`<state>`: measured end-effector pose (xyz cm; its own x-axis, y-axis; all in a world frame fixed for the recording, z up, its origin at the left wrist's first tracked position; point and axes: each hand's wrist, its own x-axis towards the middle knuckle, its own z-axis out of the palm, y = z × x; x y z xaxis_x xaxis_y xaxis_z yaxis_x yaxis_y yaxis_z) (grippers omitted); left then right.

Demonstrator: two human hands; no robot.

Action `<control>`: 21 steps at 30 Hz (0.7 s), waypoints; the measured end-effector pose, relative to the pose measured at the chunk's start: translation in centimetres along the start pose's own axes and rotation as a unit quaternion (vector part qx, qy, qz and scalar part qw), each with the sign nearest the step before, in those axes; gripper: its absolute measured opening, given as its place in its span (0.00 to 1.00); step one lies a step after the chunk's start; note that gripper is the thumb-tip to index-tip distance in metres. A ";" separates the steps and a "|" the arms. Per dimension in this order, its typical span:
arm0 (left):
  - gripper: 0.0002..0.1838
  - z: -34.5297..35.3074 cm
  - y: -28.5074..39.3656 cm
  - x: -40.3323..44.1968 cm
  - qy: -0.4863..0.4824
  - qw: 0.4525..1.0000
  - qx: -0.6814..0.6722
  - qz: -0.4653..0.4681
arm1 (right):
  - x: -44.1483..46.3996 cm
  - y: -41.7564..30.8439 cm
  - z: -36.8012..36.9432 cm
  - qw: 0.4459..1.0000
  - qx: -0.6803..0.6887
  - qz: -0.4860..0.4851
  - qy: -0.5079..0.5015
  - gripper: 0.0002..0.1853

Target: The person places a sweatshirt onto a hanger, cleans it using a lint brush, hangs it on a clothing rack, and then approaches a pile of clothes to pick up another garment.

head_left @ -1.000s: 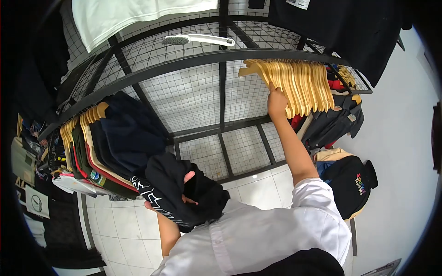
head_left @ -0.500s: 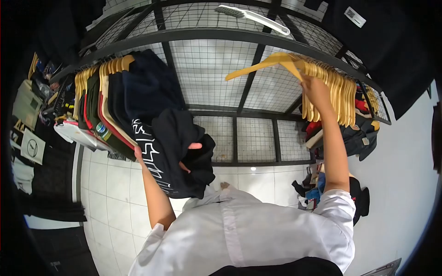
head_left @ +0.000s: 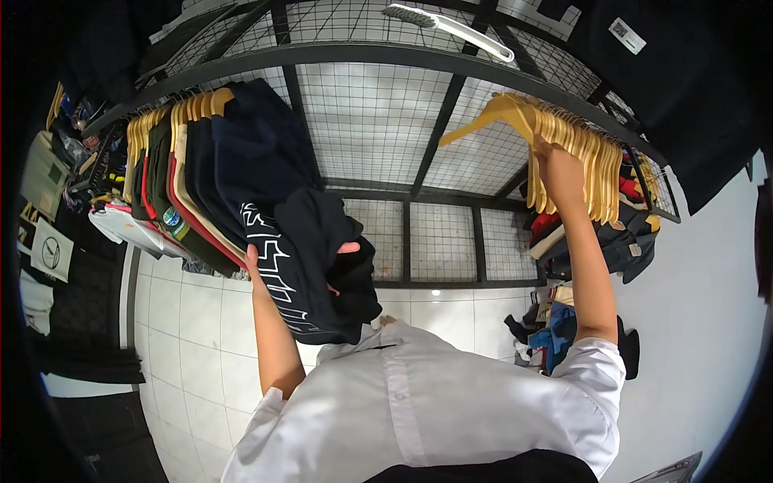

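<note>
A black garment with white outlined lettering hangs bunched over my left hand. Fingertips poke out of its dark folds, and most of that hand is covered by the cloth. My right hand is closed on the arm of a light wooden hanger, the foremost in a row of wooden hangers on the rail. That hanger is turned at an angle to the others, its free arm pointing left.
Clothes on hangers fill the rail's left part. On the wire shelf above lies a white-handled brush. More dark clothes hang behind the bare hangers. Folded or piled items are low on the right.
My right hand has pulled the front hanger partly away from the row and turned it. The view has shifted, and the black garment on my left hand now hangs nearer the left-hand clothes.
</note>
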<state>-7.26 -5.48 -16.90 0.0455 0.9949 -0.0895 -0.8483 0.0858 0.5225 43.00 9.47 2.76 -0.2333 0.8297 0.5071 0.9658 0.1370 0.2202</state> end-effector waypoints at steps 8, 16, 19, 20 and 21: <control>0.58 10.6 1.3 -0.8 -0.209 0.970 0.049 -0.112 | -1.7 -4.3 -6.5 0.944 0.164 -0.193 -0.211 0.20; 0.35 7.6 2.3 0.9 0.009 0.978 0.103 -0.179 | -3.4 -9.9 -8.6 0.853 0.197 -0.401 -0.271 0.16; 0.29 13.7 1.8 0.6 0.093 0.948 0.237 -0.193 | -3.0 -12.5 -7.4 0.829 0.227 -0.466 -0.212 0.23; 0.29 13.5 1.3 1.3 0.019 0.934 0.253 -0.252 | -3.0 -13.2 -7.0 0.828 0.228 -0.466 -0.211 0.23; 0.27 16.3 0.9 0.4 -0.013 0.921 0.327 -0.211 | -3.0 -13.9 -6.7 0.841 0.249 -0.436 -0.201 0.28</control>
<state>0.57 -4.12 -2.59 0.3177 0.8665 -0.3852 -0.2547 0.4692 0.8456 29.55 1.50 3.77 -0.9172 0.3982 -0.0105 0.3980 0.9151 -0.0651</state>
